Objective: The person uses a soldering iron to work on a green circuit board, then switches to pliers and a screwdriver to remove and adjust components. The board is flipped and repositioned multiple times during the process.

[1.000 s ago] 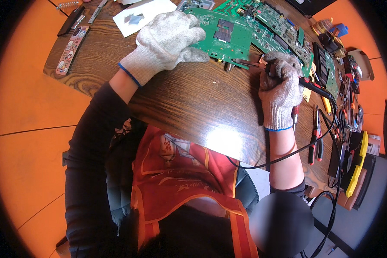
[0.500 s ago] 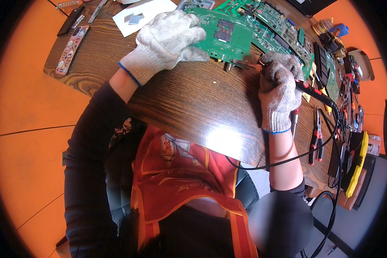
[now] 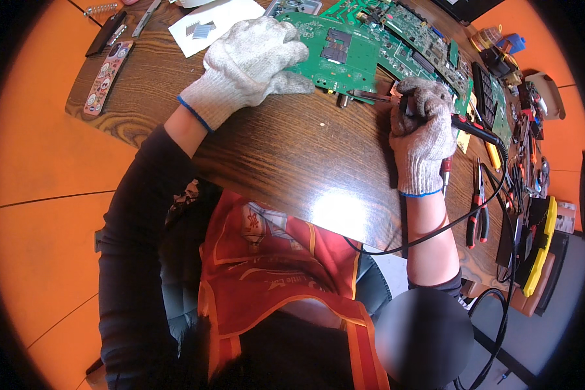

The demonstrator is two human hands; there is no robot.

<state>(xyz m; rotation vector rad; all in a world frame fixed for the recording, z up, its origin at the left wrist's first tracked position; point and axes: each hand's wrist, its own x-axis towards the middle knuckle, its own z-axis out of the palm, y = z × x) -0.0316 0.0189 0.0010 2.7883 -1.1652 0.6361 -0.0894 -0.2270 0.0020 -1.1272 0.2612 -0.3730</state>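
Note:
Both my hands wear pale knitted gloves with blue cuffs. My left hand (image 3: 250, 65) grips the left side of a green circuit board (image 3: 354, 68), its fingers over the top and its thumb along the near edge. A dark patterned patch lies in the middle of that board. My right hand (image 3: 426, 127) is closed round a black and red soldering iron (image 3: 476, 128), whose cable trails from the back. The iron's metal tip reaches left to the board's near edge, close to a small metal connector (image 3: 342, 101). Whether it touches is too small to tell.
More circuit boards (image 3: 429, 47) lie behind and to the right. Red-handled pliers (image 3: 478, 211) and a screwdriver (image 3: 446, 167) lie near my right forearm. A phone in a patterned case (image 3: 105, 78) and white paper (image 3: 183, 39) with a small finned metal piece are at left.
My right hand has turned slightly, and the iron's handle now lies a little higher, with its metal tip showing more plainly. The board and my left hand have shifted very slightly left.

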